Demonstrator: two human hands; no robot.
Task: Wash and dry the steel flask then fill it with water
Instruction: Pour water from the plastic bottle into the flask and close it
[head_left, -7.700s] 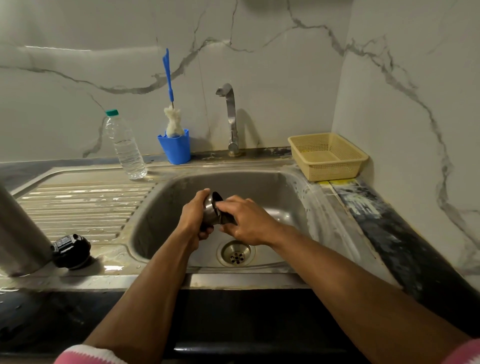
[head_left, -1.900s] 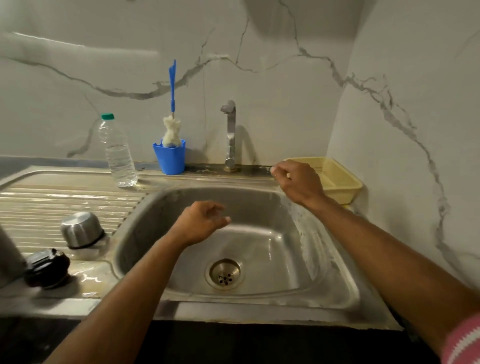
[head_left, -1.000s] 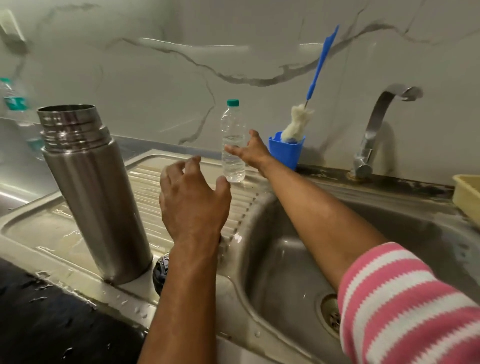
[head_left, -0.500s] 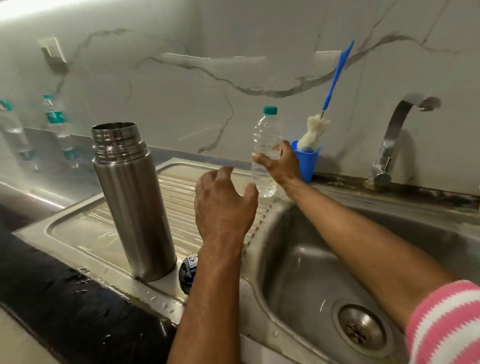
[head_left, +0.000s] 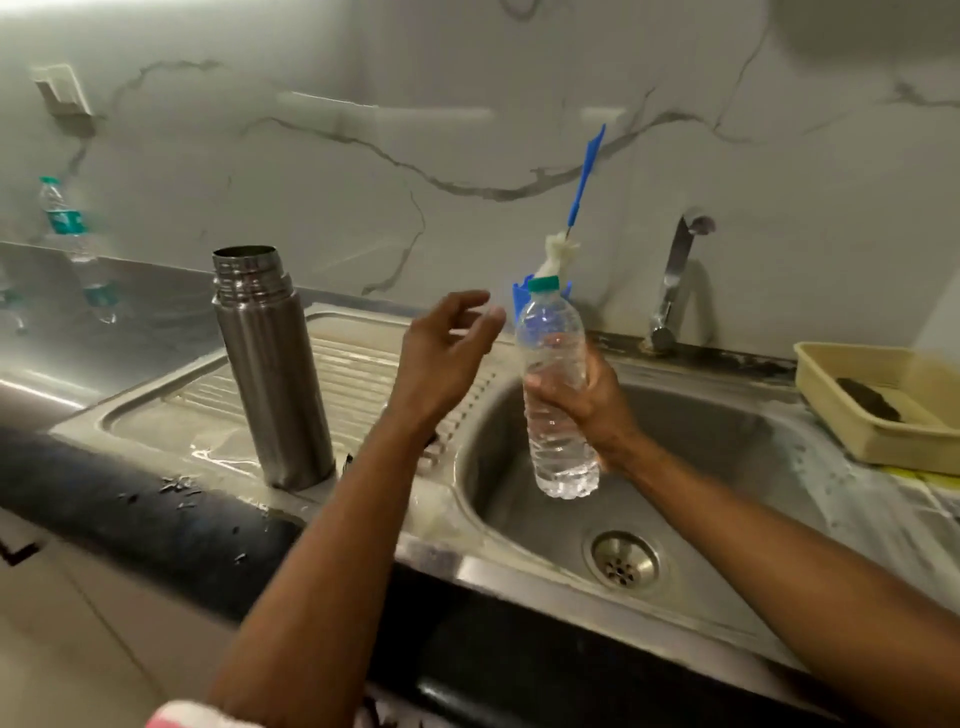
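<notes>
Two hands work over the sink (head_left: 737, 431). Right hand (head_left: 587, 400) grips a clear capped bottle (head_left: 558, 395) around its middle, holding it upright above the basin, near the drain (head_left: 622, 561). Left hand (head_left: 441, 353), fingers loosely spread and holding nothing, hovers just left of the bottle's neck. Flask (head_left: 270, 364), uncapped and upright, stands on the ribbed drainboard (head_left: 358, 374), well left of the bottle. Behind: blue cup (head_left: 519, 296) with a brush (head_left: 576, 208), tap (head_left: 675, 280). Yellow basket (head_left: 841, 410) sits at far right.
</notes>
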